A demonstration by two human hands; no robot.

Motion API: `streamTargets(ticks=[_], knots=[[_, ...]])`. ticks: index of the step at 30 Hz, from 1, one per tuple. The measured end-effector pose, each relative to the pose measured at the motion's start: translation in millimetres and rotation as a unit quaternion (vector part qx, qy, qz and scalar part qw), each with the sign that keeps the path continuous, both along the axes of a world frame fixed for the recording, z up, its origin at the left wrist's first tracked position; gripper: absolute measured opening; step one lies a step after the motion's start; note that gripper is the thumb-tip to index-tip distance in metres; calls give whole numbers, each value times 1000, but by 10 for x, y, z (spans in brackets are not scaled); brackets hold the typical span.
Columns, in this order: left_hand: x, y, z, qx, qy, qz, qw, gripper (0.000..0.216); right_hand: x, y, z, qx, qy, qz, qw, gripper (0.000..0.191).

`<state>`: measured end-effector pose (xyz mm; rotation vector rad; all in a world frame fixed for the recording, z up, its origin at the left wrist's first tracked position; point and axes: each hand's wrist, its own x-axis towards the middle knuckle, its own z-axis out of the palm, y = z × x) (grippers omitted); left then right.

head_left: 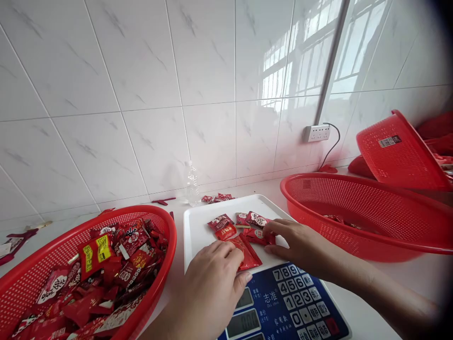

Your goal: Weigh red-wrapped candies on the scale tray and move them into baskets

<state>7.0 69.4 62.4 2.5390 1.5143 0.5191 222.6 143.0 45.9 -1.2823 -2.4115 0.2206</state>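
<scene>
A white scale tray sits on a digital scale whose blue keypad panel faces me. Several small red snack packets lie on the tray. My left hand rests at the tray's near edge, fingers curled down onto a longer red packet. My right hand reaches in from the right, its fingertips pinched on a small red packet among the others.
A red mesh basket full of red packets stands at the left. A larger red basket, nearly empty, stands at the right, with another basket tipped behind it. A clear bottle and a wall socket are by the tiled wall.
</scene>
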Motion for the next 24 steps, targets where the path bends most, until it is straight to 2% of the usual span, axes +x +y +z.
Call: streamTargets(ticks=[3, 9, 12, 15, 18, 21, 24], knots=[[-16, 25, -10, 4, -28, 12, 1000, 8, -26, -14, -30, 28, 7, -9, 1000, 9], [-51, 98, -53, 45, -120, 53, 990, 13, -131, -149, -6, 115, 101, -55, 987, 5], [-56, 117, -72, 51, -131, 57, 988, 13, -189, -176, -7, 131, 76, -49, 987, 6], [-52, 126, -93, 50, -121, 54, 990, 12, -218, -145, -29, 130, -2, -35, 991, 9], [-51, 135, -108, 56, -113, 52, 991, 11, -217, -101, -39, 96, -49, -43, 993, 12], [-55, 139, -101, 67, -124, 46, 989, 13, -203, -85, -26, 75, -35, -62, 995, 16], [-57, 137, -85, 82, -148, 39, 985, 18, -200, -97, -2, 81, 42, -72, 993, 23]])
